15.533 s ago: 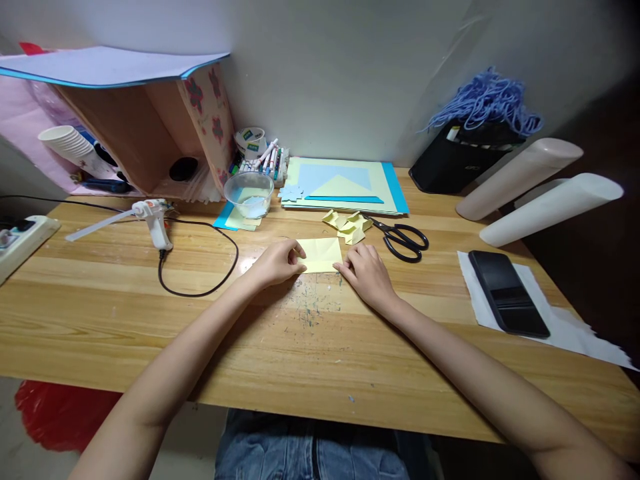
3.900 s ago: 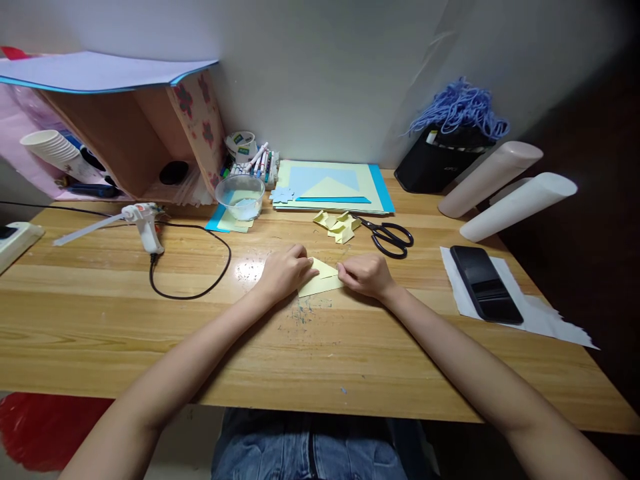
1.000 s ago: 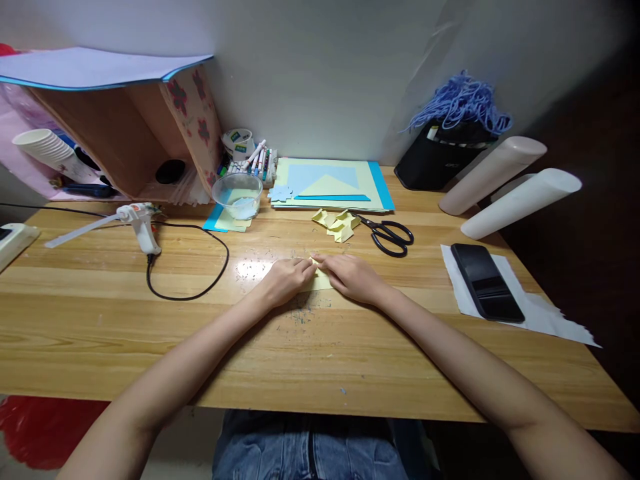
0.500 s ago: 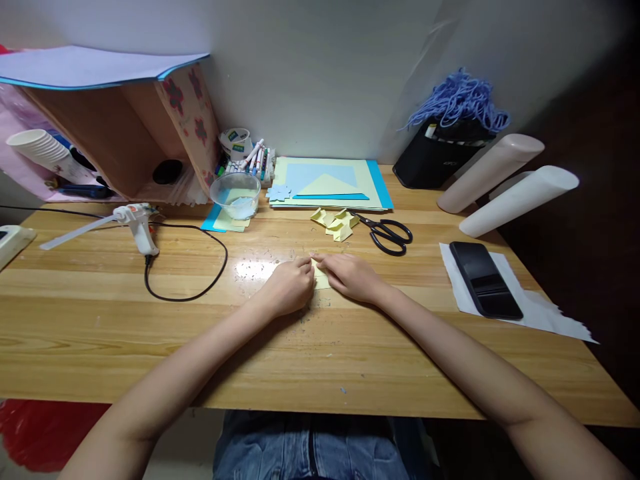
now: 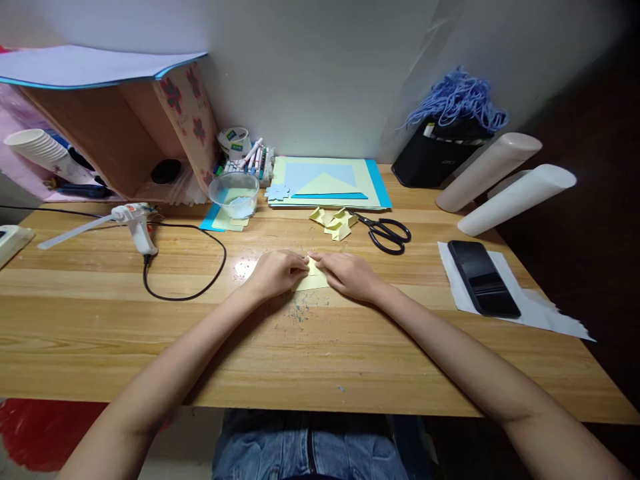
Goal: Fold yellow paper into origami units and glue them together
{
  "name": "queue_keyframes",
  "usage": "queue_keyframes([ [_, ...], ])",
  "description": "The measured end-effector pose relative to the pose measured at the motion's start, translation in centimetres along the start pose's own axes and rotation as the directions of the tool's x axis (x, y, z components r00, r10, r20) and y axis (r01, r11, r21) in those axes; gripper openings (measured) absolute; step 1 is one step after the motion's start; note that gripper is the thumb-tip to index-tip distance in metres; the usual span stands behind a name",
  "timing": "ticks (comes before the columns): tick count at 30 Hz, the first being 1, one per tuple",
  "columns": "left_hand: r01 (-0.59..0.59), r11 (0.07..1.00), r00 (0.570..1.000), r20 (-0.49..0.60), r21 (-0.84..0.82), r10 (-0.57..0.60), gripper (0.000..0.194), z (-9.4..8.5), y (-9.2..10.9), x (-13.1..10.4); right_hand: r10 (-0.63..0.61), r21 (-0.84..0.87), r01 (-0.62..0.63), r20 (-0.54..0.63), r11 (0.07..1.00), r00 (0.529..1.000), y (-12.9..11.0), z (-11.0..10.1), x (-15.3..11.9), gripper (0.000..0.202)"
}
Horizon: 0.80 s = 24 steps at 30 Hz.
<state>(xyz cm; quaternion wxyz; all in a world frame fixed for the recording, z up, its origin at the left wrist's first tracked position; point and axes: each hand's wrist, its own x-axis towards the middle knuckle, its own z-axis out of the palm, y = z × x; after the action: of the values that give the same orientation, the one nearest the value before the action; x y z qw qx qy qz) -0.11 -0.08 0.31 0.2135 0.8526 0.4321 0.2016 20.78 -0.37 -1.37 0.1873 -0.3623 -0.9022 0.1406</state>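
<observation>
A small pale yellow piece of paper lies on the wooden table between my two hands, with a fold line showing across it. My left hand has its fingers closed on the paper's left side. From the other side, my right hand pinches the paper near its top edge, the fingertips of both hands almost meeting. Both hands partly cover the paper. Just beyond them lie folded yellow paper pieces, with black-handled scissors touching their right side.
A white glue gun with a looping black cable stands at left, near a clear plastic bowl. Coloured sheets are stacked at the back. To the right are a phone on white paper and two paper rolls.
My left hand has shifted a little left and opened out from a tighter curl, baring more of the yellow paper. My right hand stays nearly in place.
</observation>
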Motion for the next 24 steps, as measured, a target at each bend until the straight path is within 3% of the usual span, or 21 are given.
queue_keyframes([
  [9,-0.057,0.997,0.998,0.038,-0.053,0.059,0.019,0.1,-1.3,0.2,-0.097,-0.034,0.099,0.05,0.995,0.994,0.6,-0.2,-0.2,0.027],
  [24,-0.085,0.987,0.99,0.103,-0.136,0.099,0.021,-0.8,-1.8,0.4,-0.107,0.02,0.106,0.056,0.994,0.993,0.0,-0.5,0.0,0.023],
])
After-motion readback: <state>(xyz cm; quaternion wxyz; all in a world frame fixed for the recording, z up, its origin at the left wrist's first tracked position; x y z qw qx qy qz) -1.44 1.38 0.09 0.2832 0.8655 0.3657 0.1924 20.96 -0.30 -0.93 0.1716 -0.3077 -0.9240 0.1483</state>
